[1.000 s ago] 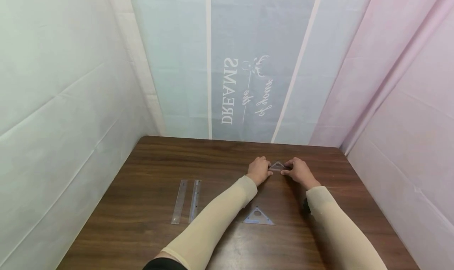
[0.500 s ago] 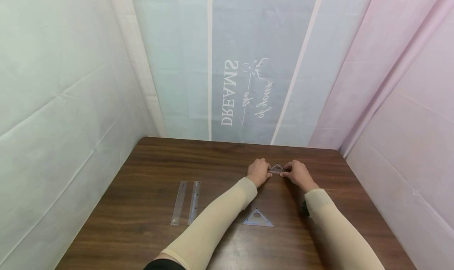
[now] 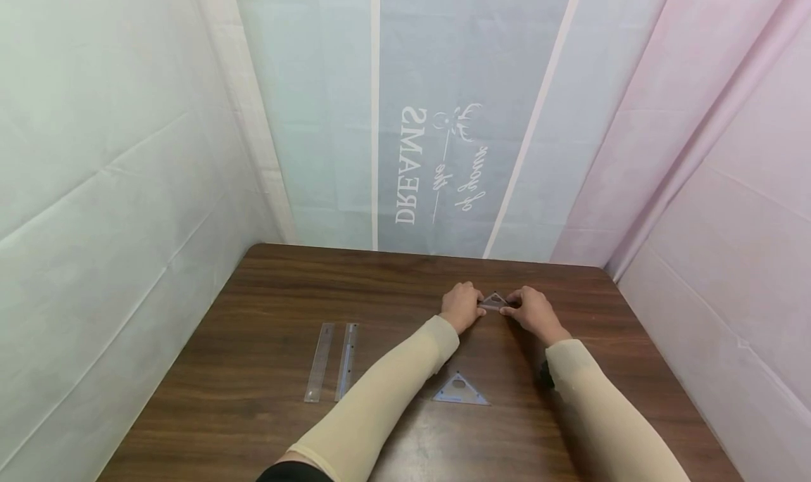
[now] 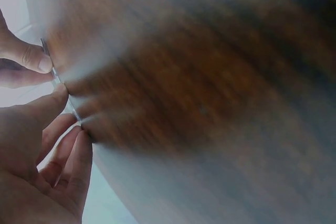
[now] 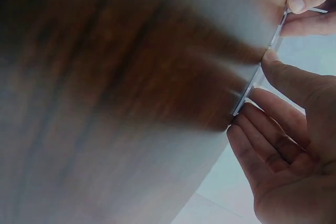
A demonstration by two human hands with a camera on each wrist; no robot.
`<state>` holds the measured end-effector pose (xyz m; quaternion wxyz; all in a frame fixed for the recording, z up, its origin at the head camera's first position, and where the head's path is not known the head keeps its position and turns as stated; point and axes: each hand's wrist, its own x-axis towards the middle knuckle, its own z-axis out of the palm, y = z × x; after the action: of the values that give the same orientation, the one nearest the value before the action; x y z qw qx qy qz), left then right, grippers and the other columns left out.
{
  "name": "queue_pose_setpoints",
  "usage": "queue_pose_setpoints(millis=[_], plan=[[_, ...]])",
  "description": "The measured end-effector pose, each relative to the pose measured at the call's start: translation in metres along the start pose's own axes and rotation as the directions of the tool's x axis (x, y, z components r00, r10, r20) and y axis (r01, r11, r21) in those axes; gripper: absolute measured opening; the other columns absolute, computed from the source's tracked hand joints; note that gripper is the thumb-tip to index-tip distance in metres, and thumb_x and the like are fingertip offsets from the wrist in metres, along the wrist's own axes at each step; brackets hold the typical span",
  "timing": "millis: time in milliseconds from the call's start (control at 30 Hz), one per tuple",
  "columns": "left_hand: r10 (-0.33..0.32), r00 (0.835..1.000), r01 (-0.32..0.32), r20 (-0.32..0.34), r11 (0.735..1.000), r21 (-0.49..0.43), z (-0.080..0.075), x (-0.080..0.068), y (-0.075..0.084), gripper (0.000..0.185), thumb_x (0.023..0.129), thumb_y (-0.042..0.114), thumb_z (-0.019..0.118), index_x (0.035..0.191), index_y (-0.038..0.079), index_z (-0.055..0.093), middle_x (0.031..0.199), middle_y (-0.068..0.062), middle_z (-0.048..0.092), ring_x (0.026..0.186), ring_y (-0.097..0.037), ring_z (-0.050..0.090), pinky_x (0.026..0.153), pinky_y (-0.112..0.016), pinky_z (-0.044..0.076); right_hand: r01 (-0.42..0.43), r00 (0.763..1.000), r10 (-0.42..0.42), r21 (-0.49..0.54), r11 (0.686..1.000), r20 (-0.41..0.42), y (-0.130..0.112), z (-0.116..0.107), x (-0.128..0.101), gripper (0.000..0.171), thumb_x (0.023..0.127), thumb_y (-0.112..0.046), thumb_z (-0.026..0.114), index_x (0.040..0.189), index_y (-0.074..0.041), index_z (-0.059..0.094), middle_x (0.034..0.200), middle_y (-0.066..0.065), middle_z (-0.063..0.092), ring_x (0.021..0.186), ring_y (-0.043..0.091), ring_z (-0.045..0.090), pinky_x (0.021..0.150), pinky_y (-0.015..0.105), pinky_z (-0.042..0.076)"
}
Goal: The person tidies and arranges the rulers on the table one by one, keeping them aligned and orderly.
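Observation:
A small clear triangle set square sits at the far middle of the brown table, held from both sides. My left hand pinches its left corner and my right hand pinches its right corner. The left wrist view shows my left fingertips on the thin clear edge, with the other hand's thumb further along. Seen from the right wrist, my right fingers grip the same edge. I cannot tell whether the triangle touches the table.
A second clear triangle lies flat between my forearms, nearer to me. Two clear rulers lie side by side on the left. Fabric walls close in the table on three sides.
Both hands and the small triangle have edged very slightly toward me. The grip looks the same and nothing else on the table has moved.

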<state>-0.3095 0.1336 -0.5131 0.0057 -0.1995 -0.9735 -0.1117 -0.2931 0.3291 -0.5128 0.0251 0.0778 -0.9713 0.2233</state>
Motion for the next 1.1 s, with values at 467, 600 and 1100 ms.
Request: queue_pose_setpoints(millis=[467, 600, 1100], plan=[[-0.023, 1.0, 0.023, 0.004, 0.998, -0.059, -0.003, 0.0, -0.001, 0.031, 0.098, 0.044, 0.079, 0.125, 0.03, 0.082, 0.118, 0.006, 0.068, 0.115, -0.012, 0.063, 0.085, -0.03, 0.058, 0.002, 1.0, -0.003, -0.068, 0.998, -0.011, -0.006, 0.004, -0.001, 0.021, 0.1, -0.012, 0.077, 0.108, 0.007, 0.074, 0.107, 0.022, 0.065, 0.091, 0.032, 0.061, 0.083, 0.054, 0.053], [-0.023, 1.0, 0.023, 0.0, 0.996, -0.084, -0.004, -0.001, -0.002, 0.031, 0.098, 0.041, 0.08, 0.126, 0.027, 0.081, 0.119, 0.004, 0.068, 0.116, -0.013, 0.063, 0.086, -0.031, 0.059, 0.005, 1.0, -0.006, -0.069, 0.998, -0.014, -0.007, 0.003, -0.001, 0.022, 0.1, -0.012, 0.077, 0.109, 0.008, 0.073, 0.107, 0.023, 0.064, 0.091, 0.032, 0.06, 0.082, 0.053, 0.053], [-0.047, 0.999, 0.042, -0.023, 0.984, -0.171, -0.001, -0.003, -0.003, 0.031, 0.1, 0.038, 0.079, 0.127, 0.023, 0.079, 0.121, 0.003, 0.068, 0.113, -0.014, 0.063, 0.085, -0.032, 0.057, -0.012, 1.0, 0.011, -0.058, 0.998, -0.029, -0.015, 0.005, -0.004, 0.025, 0.102, -0.01, 0.074, 0.113, 0.012, 0.069, 0.107, 0.025, 0.062, 0.087, 0.032, 0.059, 0.078, 0.051, 0.054]])
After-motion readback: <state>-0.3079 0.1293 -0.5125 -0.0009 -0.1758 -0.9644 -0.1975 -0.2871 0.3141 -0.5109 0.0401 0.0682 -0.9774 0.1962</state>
